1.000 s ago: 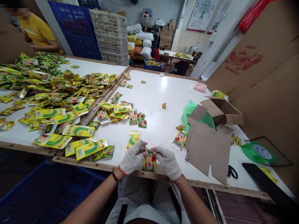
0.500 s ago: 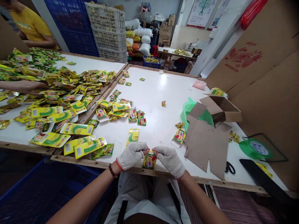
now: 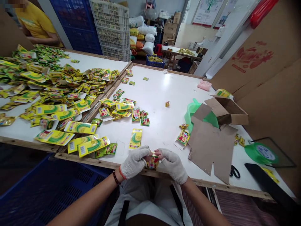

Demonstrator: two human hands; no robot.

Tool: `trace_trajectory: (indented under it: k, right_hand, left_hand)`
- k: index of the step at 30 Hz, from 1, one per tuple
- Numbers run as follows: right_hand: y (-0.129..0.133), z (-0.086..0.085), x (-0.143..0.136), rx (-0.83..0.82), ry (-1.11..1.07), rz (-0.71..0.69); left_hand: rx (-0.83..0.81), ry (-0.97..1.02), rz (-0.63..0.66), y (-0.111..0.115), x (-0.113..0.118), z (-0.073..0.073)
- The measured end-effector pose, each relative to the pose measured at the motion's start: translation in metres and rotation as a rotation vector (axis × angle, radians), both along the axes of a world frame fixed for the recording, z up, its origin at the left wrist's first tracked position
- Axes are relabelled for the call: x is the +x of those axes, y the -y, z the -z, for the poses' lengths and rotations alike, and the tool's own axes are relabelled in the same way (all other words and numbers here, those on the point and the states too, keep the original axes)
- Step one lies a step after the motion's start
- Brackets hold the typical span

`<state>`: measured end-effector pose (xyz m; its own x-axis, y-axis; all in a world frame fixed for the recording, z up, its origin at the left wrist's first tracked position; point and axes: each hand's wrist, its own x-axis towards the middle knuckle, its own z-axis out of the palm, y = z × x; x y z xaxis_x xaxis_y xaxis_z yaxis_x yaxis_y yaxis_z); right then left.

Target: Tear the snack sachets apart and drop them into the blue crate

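Both my hands wear white knit gloves with bare fingertips. At the table's front edge, my left hand (image 3: 134, 160) pinches the left side of a small yellow and green candy box (image 3: 152, 162) with a red picture. My right hand (image 3: 173, 164) is closed on its upper right side, fingertips near the top edge. The fingers partly cover the box's top. Just beyond my left hand a flat yellow carton (image 3: 135, 138) lies on the table. To the right, another small candy box (image 3: 183, 137) lies with a white flap out.
Several yellow cartons (image 3: 89, 147) and packets lie left, beside a wooden divider (image 3: 101, 102) and a big heap of packets (image 3: 70, 84). Right are brown cardboard (image 3: 209, 147), an open carton (image 3: 237, 117), scissors (image 3: 234, 172) and green tape (image 3: 261, 152). A person in yellow (image 3: 37, 23) is far left.
The view has shifted slightly, so the table's things appear a little to the right. My hands stay at the small box, its top now more covered. The other person's reaching hand has left the heap.
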<state>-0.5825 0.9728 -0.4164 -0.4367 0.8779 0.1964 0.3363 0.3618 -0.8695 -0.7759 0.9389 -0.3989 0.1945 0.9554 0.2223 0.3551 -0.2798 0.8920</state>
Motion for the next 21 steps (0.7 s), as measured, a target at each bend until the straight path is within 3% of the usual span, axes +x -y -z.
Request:
trace_trajectory:
  k: [3,5,8,10,13,17,21]
  right_hand:
    - [-0.024,-0.002,-0.028,-0.048,0.138,0.099]
    - [-0.040,0.001,-0.056,-0.023,0.235,0.127]
    - [-0.062,0.002,-0.098,0.053,0.315,0.034]
    - [-0.075,0.000,-0.119,0.099,0.370,-0.109]
    - [-0.088,-0.004,-0.126,0.119,0.468,-0.311]
    - [-0.087,-0.006,-0.097,0.102,0.588,-0.402]
    - [-0.062,-0.008,-0.055,0.098,0.605,-0.393]
  left_hand:
    - [-0.160,-0.079,-0.094,0.011,-0.044,-0.036]
    - [-0.291,-0.430,-0.042,0.026,-0.085,-0.060]
    - [-0.404,-0.830,-0.186,0.044,-0.128,-0.074]
    - [-0.357,-0.894,-0.262,0.043,-0.130,-0.067]
    - [-0.313,-0.856,-0.265,0.029,-0.098,-0.043]
    - [-0.398,-0.774,-0.288,0.016,-0.049,-0.016]
    - [-0.352,-0.613,-0.380,0.018,-0.039,0.002]
